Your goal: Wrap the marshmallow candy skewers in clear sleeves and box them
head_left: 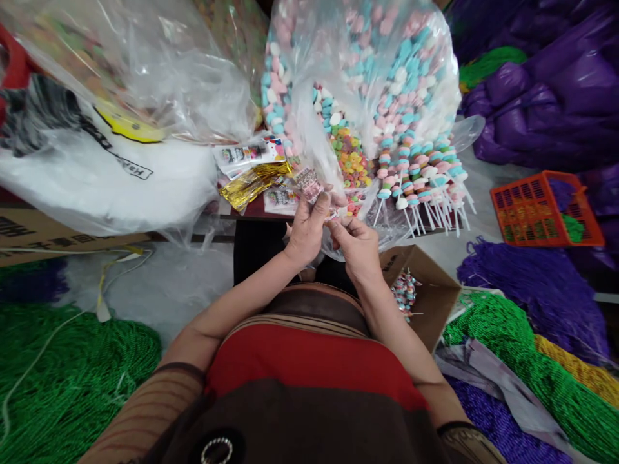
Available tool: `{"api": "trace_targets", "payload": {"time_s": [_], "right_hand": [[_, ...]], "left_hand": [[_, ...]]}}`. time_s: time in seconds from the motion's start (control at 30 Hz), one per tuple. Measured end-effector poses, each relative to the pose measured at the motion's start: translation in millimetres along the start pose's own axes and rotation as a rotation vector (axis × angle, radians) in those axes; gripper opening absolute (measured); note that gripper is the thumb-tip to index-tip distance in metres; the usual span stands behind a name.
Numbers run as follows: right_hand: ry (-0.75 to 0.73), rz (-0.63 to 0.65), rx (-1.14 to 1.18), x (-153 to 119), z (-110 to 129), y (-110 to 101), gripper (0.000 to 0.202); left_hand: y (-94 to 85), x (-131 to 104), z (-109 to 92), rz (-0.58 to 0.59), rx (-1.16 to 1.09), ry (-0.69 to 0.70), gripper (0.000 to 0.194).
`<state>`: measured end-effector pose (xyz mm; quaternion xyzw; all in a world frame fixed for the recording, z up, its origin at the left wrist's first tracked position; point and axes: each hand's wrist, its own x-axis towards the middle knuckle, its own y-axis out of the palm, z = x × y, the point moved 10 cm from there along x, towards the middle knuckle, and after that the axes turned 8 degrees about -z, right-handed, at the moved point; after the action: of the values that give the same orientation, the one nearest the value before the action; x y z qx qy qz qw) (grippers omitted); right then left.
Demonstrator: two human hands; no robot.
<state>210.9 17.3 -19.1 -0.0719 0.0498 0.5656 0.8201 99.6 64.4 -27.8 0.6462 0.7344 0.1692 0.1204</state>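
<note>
A small clear packet with pink and dark print is gripped between the thumb and fingers of my left hand. My right hand pinches at the packet's near end, close beside the left thumb; exactly what lies under those fingertips is hidden. Just beyond the hands, coloured ring candies lie in an opened plastic bag. Gold twist ties rest left of the packet, among printed bags. To the right, several candy skewers lie piled with their white sticks pointing toward me.
A large clear bag of pink, blue and white candies stands behind. At my right is an open cardboard box with wrapped skewers inside. An orange crate, purple cord bundles and green cord bundles lie around. A white cable crosses the left floor.
</note>
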Motion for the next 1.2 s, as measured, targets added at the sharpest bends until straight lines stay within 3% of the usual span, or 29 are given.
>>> {"api": "trace_targets", "payload": {"time_s": [0.13,0.23,0.37,0.47,0.57,0.63,0.73,0.87,1.03,1.2], "right_hand": [[-0.01,0.041,0.042,-2,0,3,0.028],[0.051,0.089,0.133,-2,-2,9,0.032],[0.087,0.144,0.231,-4,3,8,0.035],[-0.081,0.02,0.156,-2,20,-18,0.028],[-0.262,-0.087,-0.069,-8,33,-36,0.021],[-0.213,0.027,-0.138,-12,24,-26,0.028],[-0.002,0.251,-0.026,-21,6,-2,0.038],[0.088,0.283,0.109,-25,6,4,0.039],[-0.153,0.09,-0.076,-18,24,-20,0.037],[-0.49,-0.093,-0.432,-19,44,-36,0.04]], "left_hand": [[-0.2,-1,7,-0.13,-0.231,-0.23,0.041],[5.0,-4,8,-0.155,-0.301,-0.372,0.046],[3.9,0,-2,-0.166,-0.367,-0.437,0.041],[-5.2,10,-13,-0.209,-0.42,-0.418,0.037],[-9.4,17,-19,-0.212,-0.453,-0.419,0.037],[-8.2,18,-22,-0.19,-0.473,-0.416,0.038],[0.3,15,-26,-0.098,-0.498,-0.417,0.04],[10.7,8,-23,0.03,-0.448,-0.467,0.047],[4.2,3,-11,0.083,-0.242,-0.436,0.051],[-7.6,0,-12,0.074,0.082,-0.154,0.061]]}}
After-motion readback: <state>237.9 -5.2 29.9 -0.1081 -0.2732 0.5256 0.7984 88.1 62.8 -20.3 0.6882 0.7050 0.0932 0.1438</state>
